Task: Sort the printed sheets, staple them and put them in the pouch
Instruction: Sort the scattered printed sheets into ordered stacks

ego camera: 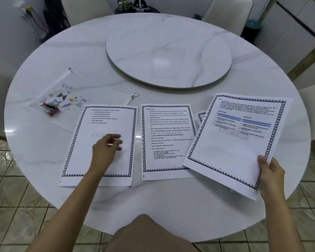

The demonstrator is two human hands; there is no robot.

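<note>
Right grip (271,175) pinches border-printed white sheet (235,142) by corner; left grip (107,146) loose, empty, over leftmost white page (113,120); check heading before laying it

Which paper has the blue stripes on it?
The tilted sheet that the right hand holds. The left sheet and middle sheet lie flat with only black print.

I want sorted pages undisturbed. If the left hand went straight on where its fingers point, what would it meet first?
Probably the middle sheet: the left hand, over the left sheet, points its fingers rightward at it. Height above the paper is unclear.
</note>
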